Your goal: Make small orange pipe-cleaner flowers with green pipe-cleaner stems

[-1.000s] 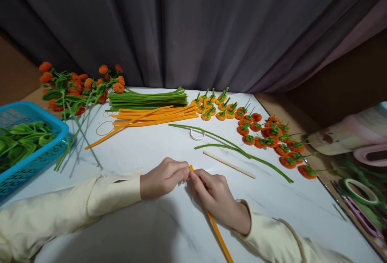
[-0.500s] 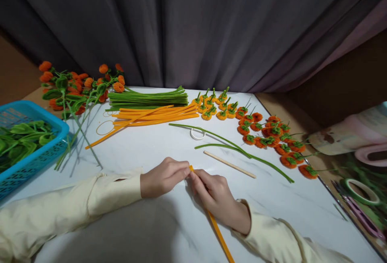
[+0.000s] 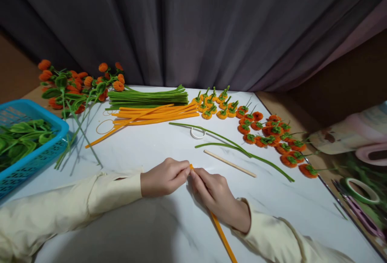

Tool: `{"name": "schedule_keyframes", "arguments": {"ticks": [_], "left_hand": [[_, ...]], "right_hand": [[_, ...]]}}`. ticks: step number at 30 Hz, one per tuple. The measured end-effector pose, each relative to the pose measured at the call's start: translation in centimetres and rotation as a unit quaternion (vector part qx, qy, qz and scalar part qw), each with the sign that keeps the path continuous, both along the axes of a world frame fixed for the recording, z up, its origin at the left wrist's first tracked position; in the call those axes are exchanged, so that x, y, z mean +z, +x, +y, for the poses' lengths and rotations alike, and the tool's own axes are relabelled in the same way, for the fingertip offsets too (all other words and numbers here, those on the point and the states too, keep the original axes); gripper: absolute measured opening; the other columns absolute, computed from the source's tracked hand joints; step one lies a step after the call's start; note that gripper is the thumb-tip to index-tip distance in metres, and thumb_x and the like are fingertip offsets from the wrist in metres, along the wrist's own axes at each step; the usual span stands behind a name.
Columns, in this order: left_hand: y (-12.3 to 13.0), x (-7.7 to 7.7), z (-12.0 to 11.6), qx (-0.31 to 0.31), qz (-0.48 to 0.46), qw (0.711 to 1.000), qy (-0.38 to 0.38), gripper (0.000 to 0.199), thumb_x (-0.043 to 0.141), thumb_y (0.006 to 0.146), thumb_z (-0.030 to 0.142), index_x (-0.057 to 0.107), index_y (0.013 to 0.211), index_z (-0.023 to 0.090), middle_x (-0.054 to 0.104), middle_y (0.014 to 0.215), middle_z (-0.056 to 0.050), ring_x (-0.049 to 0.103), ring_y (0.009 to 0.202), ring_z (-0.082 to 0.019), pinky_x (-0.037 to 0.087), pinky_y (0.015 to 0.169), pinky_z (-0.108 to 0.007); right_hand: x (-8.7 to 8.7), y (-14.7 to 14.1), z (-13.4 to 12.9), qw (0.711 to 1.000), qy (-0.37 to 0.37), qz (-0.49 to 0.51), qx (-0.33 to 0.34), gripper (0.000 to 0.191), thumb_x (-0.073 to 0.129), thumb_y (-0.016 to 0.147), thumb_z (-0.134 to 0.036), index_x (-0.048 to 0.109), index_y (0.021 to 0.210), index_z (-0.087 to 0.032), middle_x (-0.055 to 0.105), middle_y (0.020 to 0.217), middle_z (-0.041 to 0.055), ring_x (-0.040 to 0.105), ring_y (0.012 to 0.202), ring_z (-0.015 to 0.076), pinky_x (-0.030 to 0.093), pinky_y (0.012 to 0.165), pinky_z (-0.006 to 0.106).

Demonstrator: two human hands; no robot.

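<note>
My left hand (image 3: 165,177) is closed, its fingertips pinching the upper end of an orange-yellow pipe cleaner strand (image 3: 223,236). Against it, my right hand (image 3: 220,194) grips the same strand between thumb and fingers, and the long tail runs out below toward the front edge of the view. Only a small folded orange bit shows between the fingertips; the rest there is hidden. Just beyond my hands lie a thin wooden stick (image 3: 230,163), two green pipe cleaners (image 3: 266,165) and a white ring (image 3: 198,135).
Green pipe cleaners (image 3: 148,98) and orange pipe cleaners (image 3: 157,114) lie bundled at the back. Yellow flower heads (image 3: 222,113) and orange flower heads (image 3: 273,132) are to the right, stemmed orange flowers (image 3: 77,87) at left. A blue basket (image 3: 36,170) holds green leaves. Green tape (image 3: 361,190) sits right.
The strand's tail has swung slightly to the right. My left fingers have curled in a little at the tip; both hands stay in nearly the same place.
</note>
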State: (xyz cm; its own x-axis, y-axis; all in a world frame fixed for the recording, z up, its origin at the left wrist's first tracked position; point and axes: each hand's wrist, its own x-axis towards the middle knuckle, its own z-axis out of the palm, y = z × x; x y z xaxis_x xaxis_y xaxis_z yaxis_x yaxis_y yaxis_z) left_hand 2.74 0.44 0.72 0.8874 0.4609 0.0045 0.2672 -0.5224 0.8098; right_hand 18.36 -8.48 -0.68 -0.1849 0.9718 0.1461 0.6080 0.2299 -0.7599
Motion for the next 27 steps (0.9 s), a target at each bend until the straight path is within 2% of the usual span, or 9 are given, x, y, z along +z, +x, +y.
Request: {"name": "schedule_keyframes", "arguments": {"ticks": [4,11,20,27], "left_hand": [[-0.03,-0.04,0.12,0.003,-0.004,1.0,-0.016,0.025,0.03,0.087,0.025,0.03,0.063,0.02,0.031,0.052,0.006,0.033,0.048,-0.009,0.026,0.05,-0.022],[-0.29,-0.02,0.25,0.015,-0.05,0.993,-0.105,0.03,0.029,0.089,0.027,0.038,0.062,0.018,0.036,0.052,0.005,0.035,0.05,-0.009,0.03,0.052,-0.021],[-0.21,-0.09,0.48,0.018,-0.079,0.965,-0.249,0.03,0.034,0.086,0.026,0.043,0.06,0.017,0.027,0.045,0.007,0.023,0.041,-0.008,0.022,0.043,-0.022],[-0.18,-0.22,0.57,0.018,-0.083,0.96,-0.267,0.03,0.035,0.085,0.026,0.042,0.058,0.017,0.024,0.044,0.008,0.023,0.041,-0.008,0.022,0.042,-0.021]], "right_hand": [[0.08,0.07,-0.07,1.0,0.003,-0.003,-0.003,0.024,0.032,0.094,-0.024,0.051,0.082,-0.018,0.045,0.056,-0.0041,0.042,0.046,0.0096,0.032,0.049,0.022],[0.43,-0.05,-0.04,0.998,-0.032,0.045,-0.016,0.023,0.034,0.094,-0.024,0.052,0.082,-0.019,0.047,0.056,-0.004,0.043,0.048,0.009,0.034,0.051,0.021],[0.83,-0.07,0.39,0.987,-0.095,0.128,-0.025,0.029,0.035,0.095,-0.03,0.056,0.08,-0.018,0.048,0.053,-0.0044,0.042,0.044,0.0076,0.035,0.05,0.02],[0.73,0.03,0.37,0.98,-0.12,0.16,-0.009,0.031,0.034,0.096,-0.035,0.056,0.082,-0.018,0.049,0.051,-0.0049,0.041,0.04,0.0067,0.035,0.047,0.02]]}}
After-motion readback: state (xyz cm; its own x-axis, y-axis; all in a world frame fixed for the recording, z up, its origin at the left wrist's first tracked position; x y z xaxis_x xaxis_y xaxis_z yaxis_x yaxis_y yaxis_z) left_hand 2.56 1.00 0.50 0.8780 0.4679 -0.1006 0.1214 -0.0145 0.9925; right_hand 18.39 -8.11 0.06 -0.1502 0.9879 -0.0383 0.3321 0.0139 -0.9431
